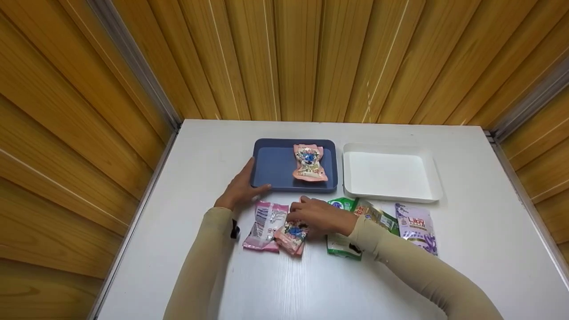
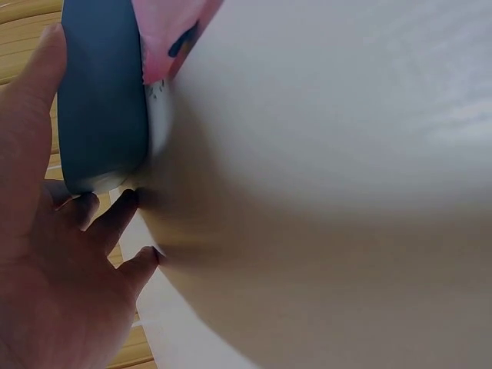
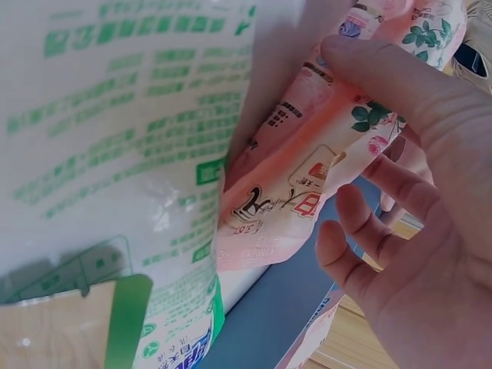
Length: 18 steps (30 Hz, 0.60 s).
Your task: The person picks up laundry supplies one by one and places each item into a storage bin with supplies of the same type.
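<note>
My left hand (image 1: 240, 189) rests against the left end of the blue tray (image 1: 273, 166), thumb along its front rim and fingers at its side. In the left wrist view the fingers are spread, and some fingertips touch the white table. With my right hand (image 1: 322, 216) I grip a pink floral packet (image 1: 291, 235) in front of the tray; the right wrist view shows the thumb on its face and fingers at its other side. Beside it on the left lies a pink-and-white packet (image 1: 266, 226). Another pink floral packet (image 1: 310, 162) lies in the right part of the blue tray.
A white tray (image 1: 391, 173) stands right of the blue one. Green-and-white packets (image 1: 344, 246) lie partly beneath my right wrist. Next to them are a green-and-gold packet (image 1: 377, 215) and a purple packet (image 1: 415, 226). Wooden panels (image 1: 298, 62) rise behind the table (image 1: 275, 289).
</note>
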Tool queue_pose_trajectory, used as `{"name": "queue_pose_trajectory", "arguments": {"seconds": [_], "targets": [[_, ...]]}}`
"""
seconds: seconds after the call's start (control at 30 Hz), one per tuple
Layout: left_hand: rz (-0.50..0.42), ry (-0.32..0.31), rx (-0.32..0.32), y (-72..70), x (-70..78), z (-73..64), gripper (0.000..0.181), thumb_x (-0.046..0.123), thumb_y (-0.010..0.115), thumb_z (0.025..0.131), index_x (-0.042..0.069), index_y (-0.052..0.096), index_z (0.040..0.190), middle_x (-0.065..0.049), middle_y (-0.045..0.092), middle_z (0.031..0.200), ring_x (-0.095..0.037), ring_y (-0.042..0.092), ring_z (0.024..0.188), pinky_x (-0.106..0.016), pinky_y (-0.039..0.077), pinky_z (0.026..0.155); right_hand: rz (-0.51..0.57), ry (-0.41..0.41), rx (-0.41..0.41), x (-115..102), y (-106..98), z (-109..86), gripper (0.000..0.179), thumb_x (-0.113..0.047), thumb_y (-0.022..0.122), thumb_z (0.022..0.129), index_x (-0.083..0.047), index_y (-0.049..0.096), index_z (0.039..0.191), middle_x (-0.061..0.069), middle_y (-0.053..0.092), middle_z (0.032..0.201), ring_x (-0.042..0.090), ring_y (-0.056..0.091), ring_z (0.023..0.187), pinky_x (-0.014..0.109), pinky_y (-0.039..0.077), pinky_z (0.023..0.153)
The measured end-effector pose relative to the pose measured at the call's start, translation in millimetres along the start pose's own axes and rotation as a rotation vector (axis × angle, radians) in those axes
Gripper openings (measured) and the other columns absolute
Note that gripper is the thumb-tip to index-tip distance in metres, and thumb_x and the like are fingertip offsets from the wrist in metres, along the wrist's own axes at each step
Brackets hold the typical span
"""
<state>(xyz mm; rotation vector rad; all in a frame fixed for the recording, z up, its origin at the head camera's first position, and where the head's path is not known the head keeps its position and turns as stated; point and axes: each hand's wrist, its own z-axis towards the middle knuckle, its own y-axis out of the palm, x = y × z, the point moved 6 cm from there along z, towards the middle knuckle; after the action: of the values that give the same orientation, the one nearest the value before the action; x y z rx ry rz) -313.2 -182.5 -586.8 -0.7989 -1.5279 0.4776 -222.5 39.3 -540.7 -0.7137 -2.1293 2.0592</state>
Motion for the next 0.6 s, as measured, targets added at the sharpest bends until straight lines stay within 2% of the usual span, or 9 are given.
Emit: {"name": "queue_pose_trajectory", "arguments": {"seconds": [0.27,0.6], "targets": [[-0.004,-0.006,-0.005,0.0,-0.4,-0.5,0.116,0.057,0.077,0.087,0.016,0.004,0.167,-0.007,0.012,0.172,-0.030,0.019,0.156,-0.047,0.022,0.125,0.051,0.005,0.037,0.2,-2.9,-0.2,0.047,-0.016,0.083,0.086,-0.021,0.069,0.130,0.001,0.064,0.125,0.019,0.055,0.104,0.033,0.052,0.086],[0.018,-0.022,-0.024,0.5,-3.1,-0.1,0.117,0.062,0.074,0.087,0.019,0.001,0.167,-0.005,0.010,0.173,-0.029,0.017,0.157,-0.046,0.021,0.126,0.062,-0.030,0.108,-0.7,-7.8,-2.0,0.048,-0.015,0.084,0.084,-0.019,0.069,0.129,0.002,0.065,0.126,0.019,0.057,0.106,0.032,0.053,0.088]]}}
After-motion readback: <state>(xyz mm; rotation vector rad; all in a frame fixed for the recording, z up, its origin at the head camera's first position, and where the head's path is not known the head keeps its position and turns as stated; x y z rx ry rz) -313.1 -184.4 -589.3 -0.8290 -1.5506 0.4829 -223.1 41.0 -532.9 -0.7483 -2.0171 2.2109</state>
